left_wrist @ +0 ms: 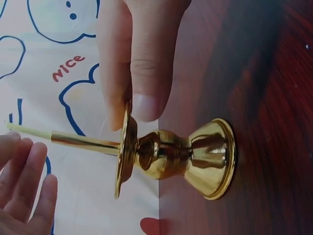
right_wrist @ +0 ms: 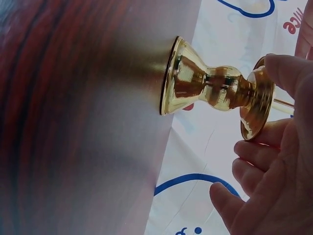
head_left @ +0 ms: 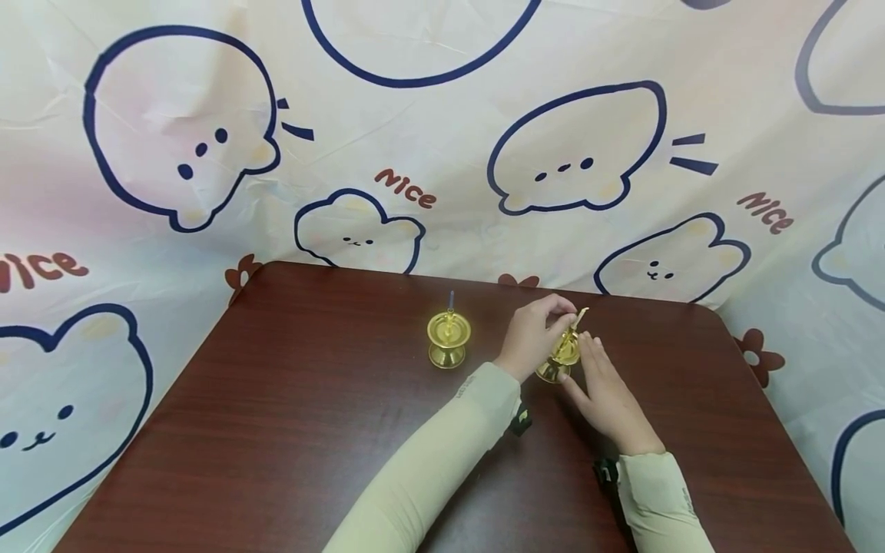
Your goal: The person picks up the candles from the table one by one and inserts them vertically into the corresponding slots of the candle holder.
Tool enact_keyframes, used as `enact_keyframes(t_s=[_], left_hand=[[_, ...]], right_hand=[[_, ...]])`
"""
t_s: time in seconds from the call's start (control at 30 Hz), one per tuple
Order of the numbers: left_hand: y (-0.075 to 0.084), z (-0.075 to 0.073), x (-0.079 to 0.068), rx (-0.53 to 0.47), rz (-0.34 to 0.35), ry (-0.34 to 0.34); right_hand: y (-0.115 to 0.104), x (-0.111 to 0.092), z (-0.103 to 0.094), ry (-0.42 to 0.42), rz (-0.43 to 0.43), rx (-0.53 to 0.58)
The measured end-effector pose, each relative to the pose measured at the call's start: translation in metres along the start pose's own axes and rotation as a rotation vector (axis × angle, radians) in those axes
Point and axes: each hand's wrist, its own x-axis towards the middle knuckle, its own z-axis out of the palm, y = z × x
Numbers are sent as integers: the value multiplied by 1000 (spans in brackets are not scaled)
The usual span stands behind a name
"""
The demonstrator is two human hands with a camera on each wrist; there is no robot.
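Note:
On the right side of the table stands a gold candle holder (head_left: 555, 373) with a dish top and flared foot. A thin pale candle (left_wrist: 32, 131) rises from its slim gold tube. My left hand (head_left: 532, 330) is at the candle's upper end, its fingertips against it and apparently pinching it. The right hand (head_left: 611, 399) grips the dish, with the thumb (left_wrist: 146, 105) and a finger on opposite faces of the rim. To the left of my hands stands a second gold candle holder (head_left: 448, 338) with a blue candle (head_left: 452, 300) upright in it.
The dark reddish-brown table (head_left: 290, 399) has rounded far corners. Behind it and at both sides hangs a pale curtain (head_left: 456, 138) with bear drawings, close to the table's far edge.

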Motion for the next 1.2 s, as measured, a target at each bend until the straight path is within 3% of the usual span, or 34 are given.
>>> enact_keyframes(t_s=[0.37,0.8,1.2], left_hand=[[-6,-13,-5,2,14,-54],[-5,-33,-30,31,24,-133],[-5,-50,-55,240,128,-137]], right_hand=[[1,1,-2,1,3,-2],[3,3,1,47,-20,-11],[6,5,3,106,-41,-31]])
